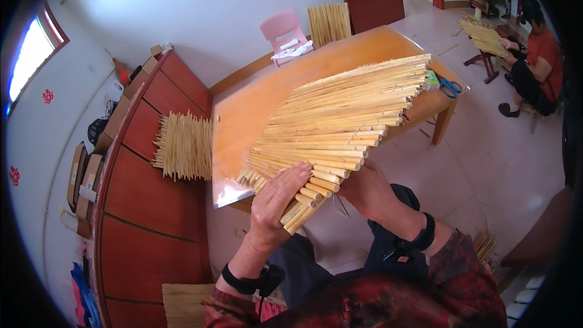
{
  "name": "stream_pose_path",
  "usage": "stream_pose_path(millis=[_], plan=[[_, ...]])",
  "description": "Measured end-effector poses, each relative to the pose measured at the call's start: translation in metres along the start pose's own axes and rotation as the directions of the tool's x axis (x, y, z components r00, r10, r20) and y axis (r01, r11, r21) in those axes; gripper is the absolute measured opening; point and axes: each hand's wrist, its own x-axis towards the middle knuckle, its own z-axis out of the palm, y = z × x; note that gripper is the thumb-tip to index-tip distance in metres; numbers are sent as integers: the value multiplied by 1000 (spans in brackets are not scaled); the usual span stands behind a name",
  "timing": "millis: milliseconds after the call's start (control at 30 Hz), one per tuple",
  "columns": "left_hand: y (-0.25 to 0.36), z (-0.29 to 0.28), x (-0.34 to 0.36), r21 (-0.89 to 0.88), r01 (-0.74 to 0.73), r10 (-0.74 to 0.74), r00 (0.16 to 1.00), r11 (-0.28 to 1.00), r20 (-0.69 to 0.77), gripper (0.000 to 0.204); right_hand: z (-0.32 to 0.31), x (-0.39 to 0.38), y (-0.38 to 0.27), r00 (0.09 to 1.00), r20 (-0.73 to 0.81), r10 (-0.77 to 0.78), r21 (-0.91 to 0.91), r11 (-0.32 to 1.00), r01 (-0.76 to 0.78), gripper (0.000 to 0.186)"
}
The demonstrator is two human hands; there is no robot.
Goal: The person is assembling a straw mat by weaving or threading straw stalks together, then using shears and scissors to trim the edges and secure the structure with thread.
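Observation:
A wide mat of pale yellow reed sticks [334, 115], tied with string, slants across the front of a glossy orange table [370, 39]. My left hand [274, 203] is closed on the mat's near end, fingers lying over the cut sticks and pressing on them. My right hand [364, 188] is under the mat's right edge, its fingers hidden by the sticks, with a loose loop of string hanging beside it. Blue-handled scissors [450, 88] and a small green package [433, 81] lie at the table's right end.
A red cabinet [149, 218] topped with boxes lines the left wall, beside a stick bundle [182, 144]. Behind the table are a pink chair [276, 24] and another bundle [328, 19]. A co-worker [540, 67] squats at the right, handling sticks on a low stool.

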Motion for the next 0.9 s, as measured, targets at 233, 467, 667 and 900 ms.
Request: stream_pose_path(millis=[233, 467, 667, 900], plan=[[8, -7, 18, 14, 155, -154, 987, 988, -41, 37, 13, -13, -43, 989, 7, 149, 302, 942, -144, 19], [11, -3, 19, 0, 179, -179, 983, 984, -34, 35, 14, -9, -56, 999, 2, 49, 331, 943, -47, 17], [11, -2, 20, 21, 130, -129, 991, 991, -30, 35, 12, -7, -60, 994, -30, 107, 124, 987, -103, 14], [8, 2, 5, -17, 36, -36, 999, 999, 6, 50, 3, -10, -51, 960, 0, -280, -256, 928, 271, 17]])
